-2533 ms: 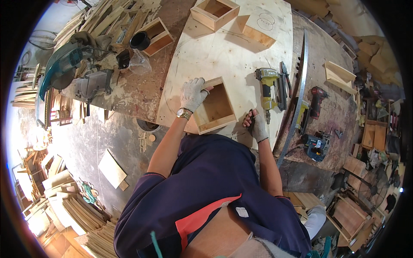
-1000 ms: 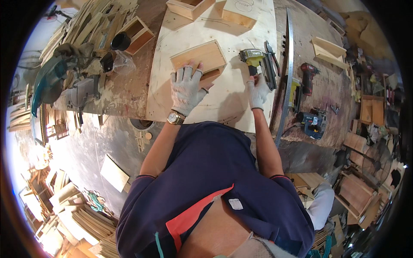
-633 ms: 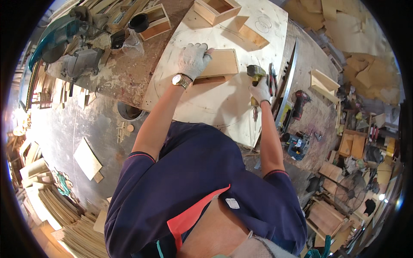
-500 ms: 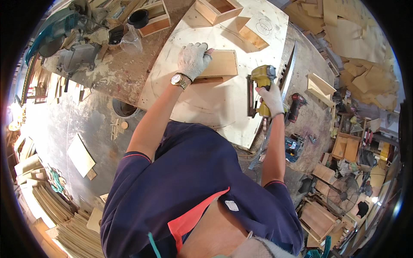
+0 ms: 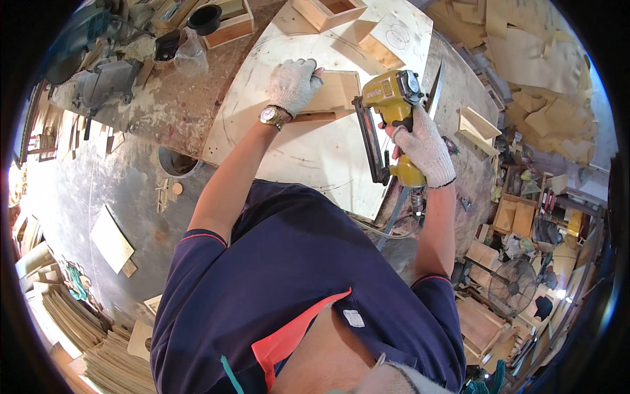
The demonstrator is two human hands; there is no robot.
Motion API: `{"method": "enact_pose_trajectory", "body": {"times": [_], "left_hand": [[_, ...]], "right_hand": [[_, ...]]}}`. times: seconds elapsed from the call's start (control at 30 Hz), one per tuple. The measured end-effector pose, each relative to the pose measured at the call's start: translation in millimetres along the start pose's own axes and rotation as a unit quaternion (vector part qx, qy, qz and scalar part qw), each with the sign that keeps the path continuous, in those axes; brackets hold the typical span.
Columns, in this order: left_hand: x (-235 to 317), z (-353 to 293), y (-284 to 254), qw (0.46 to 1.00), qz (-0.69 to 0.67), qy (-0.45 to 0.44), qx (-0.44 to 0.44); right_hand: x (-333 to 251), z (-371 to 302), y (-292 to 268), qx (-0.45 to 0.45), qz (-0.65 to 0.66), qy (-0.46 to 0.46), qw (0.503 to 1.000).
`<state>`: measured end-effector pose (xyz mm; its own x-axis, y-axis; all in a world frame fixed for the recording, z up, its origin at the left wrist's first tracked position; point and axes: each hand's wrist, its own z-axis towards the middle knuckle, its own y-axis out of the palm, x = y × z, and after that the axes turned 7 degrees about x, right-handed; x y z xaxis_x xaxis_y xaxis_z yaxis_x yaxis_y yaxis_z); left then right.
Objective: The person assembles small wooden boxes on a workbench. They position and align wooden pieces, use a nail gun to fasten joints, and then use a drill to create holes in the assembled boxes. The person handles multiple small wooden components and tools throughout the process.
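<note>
My left hand [image 5: 294,87], in a pale knit glove, has its fingers curled over the left part of a small wooden box [image 5: 340,92]. The box lies on a light plywood board [image 5: 321,154]; its near side shows a dark gap. A yellow pneumatic nail gun [image 5: 383,91] is in my gloved right hand [image 5: 426,148], whose fingers wrap round its handle. The gun is raised to the right of the box, apart from it, with its black magazine toward the box. A hose hangs from the handle's lower end.
Another open wooden box [image 5: 328,14] and a box with a pencil mark [image 5: 392,41] stand at the far side of the board. At the far left is a miter saw [image 5: 105,82]. Right of the board lie a handsaw blade [image 5: 435,88] and a wooden frame [image 5: 478,130].
My right hand has lifted the nail gun nearer to me, so it looks larger and now covers the red drill. My left hand stays on the box.
</note>
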<state>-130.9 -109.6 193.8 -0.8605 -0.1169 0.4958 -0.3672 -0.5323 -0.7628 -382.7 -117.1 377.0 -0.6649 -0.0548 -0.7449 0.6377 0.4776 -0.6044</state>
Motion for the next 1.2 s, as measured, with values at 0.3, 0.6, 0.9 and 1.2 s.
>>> {"method": "enact_pose_trajectory", "body": {"times": [0.3,0.6,0.9,1.2], "left_hand": [[-6,-3,3,0.999,-0.023,0.016,0.023],[-7,-3,7,0.999,-0.029,0.009,0.033],[-9,-3,6,0.990,-0.136,-0.017,0.042],[-14,-7,14,0.952,-0.280,-0.105,0.069]], "right_hand": [[-3,5,7,-0.024,-0.035,0.010,0.999],[-24,0,13,-0.043,-0.007,-0.001,0.999],[-27,4,25,-0.048,-0.048,-0.019,0.998],[-31,6,54,-0.082,-0.094,-0.021,0.992]]}}
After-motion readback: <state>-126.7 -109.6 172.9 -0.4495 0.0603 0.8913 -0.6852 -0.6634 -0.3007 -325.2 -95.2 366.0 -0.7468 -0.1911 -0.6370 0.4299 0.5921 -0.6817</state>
